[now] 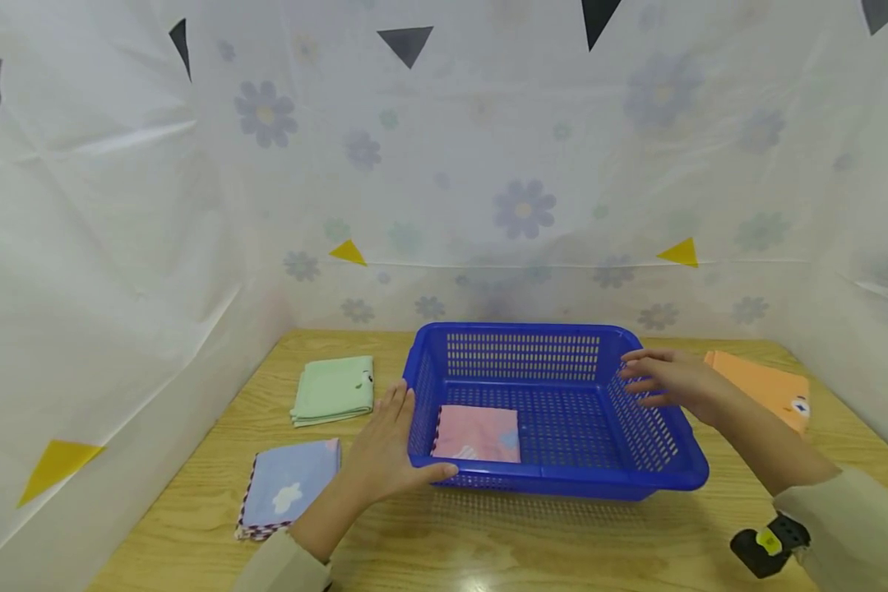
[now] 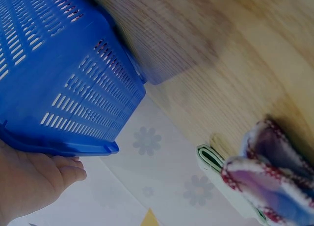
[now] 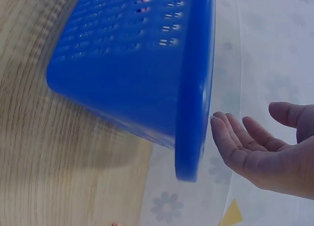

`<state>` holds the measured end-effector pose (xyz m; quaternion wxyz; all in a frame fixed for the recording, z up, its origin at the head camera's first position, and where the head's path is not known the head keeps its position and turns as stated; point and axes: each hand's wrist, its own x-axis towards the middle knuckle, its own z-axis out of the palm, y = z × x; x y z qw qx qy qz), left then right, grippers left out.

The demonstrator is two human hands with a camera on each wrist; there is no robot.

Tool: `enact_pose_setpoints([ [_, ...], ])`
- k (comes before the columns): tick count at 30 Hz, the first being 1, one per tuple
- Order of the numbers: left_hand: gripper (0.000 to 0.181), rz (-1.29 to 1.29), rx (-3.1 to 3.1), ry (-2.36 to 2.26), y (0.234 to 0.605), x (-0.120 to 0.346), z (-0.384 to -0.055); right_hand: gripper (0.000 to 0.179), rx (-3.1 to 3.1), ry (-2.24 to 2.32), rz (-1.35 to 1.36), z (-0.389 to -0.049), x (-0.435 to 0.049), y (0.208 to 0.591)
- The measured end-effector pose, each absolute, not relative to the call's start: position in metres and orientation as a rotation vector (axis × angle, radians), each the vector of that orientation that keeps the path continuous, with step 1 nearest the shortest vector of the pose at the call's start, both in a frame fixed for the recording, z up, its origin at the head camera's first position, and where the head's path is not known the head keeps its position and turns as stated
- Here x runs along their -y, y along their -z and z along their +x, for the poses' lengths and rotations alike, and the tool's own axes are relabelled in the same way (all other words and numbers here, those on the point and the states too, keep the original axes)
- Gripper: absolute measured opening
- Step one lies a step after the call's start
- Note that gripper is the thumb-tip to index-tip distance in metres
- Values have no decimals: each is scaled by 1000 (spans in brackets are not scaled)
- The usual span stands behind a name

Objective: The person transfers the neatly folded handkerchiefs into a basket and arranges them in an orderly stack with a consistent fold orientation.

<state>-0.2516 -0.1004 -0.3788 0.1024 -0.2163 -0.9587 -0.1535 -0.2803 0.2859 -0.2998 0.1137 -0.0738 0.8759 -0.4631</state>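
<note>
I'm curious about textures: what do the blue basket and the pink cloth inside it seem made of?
The blue basket looks like moulded plastic, slightly glossy: smooth rim, regular slots. The pink cloth seems matte fabric: no shine, dark-patterned edging; fibre unclear.

Your right hand (image 1: 666, 382) has room to drop into the blue basket (image 1: 592, 476), right of the pink cloth (image 1: 477, 429); the basket's walls block a sideways path, while the light-blue cloth (image 1: 289, 470) and green cloth (image 1: 331, 390) occupy tabletop (image 1: 200, 503) left of your left hand (image 1: 385, 448).
</note>
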Motion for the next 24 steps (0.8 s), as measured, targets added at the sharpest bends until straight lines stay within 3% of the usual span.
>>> enact_pose_setpoints([
  [14,124,-632,2839,458,379,101,-251,55,-2574,1670,-78,-277,-326,308],
  [21,122,-628,2835,482,378,100,-251,7,-2458,1864,-69,-274,-343,315],
  [24,123,-628,2838,477,378,100,-251,15,-2400,1959,-63,-274,-349,320],
])
